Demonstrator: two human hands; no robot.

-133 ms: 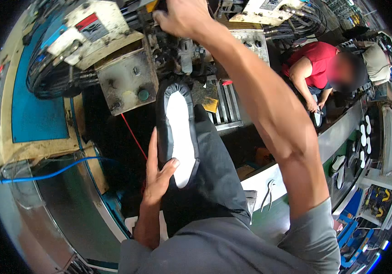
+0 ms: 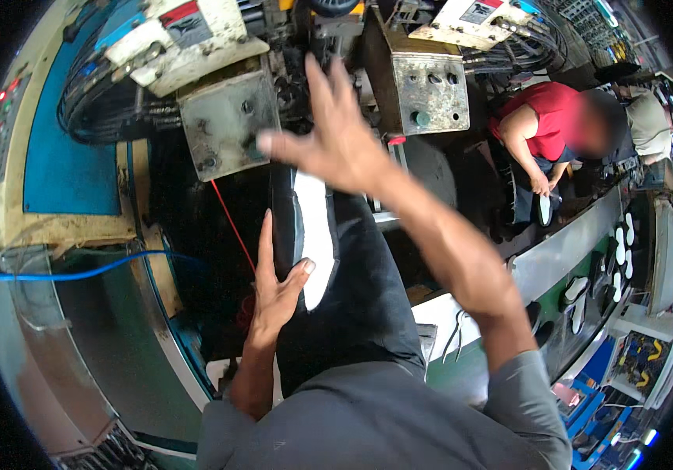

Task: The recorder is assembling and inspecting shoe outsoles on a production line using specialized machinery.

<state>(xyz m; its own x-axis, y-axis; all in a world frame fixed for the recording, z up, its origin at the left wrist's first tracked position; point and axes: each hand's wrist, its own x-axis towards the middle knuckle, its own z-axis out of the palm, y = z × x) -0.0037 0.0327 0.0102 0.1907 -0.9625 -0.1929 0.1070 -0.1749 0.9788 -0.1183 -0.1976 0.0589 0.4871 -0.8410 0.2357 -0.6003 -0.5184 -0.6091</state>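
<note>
A black shoe upper with a white insole board point(image 2: 314, 231) facing up lies over my dark trouser leg. My left hand point(image 2: 278, 296) grips it near the narrow heel end, thumb on the white sole and fingers along its left side. My right hand point(image 2: 338, 141) is raised above the toe end, fingers spread and nothing in it, slightly blurred. It hides the toe from sight. Just beyond the hand stands a machine with two control boxes, the left box point(image 2: 229, 125) and the right box point(image 2: 429, 92), each bearing a green button.
Pliers point(image 2: 454, 335) rest on a white ledge at my right. Beyond, a conveyor point(image 2: 544, 309) carries several shoe parts and white soles. A co-worker in a red shirt point(image 2: 531, 117) holds a shoe at the upper right. A blue hose point(image 2: 78, 276) crosses at left.
My right hand has come back from the machine toward me and spread its fingers above the shoe's toe. My left hand keeps its hold on the shoe. The view has shifted slightly.
</note>
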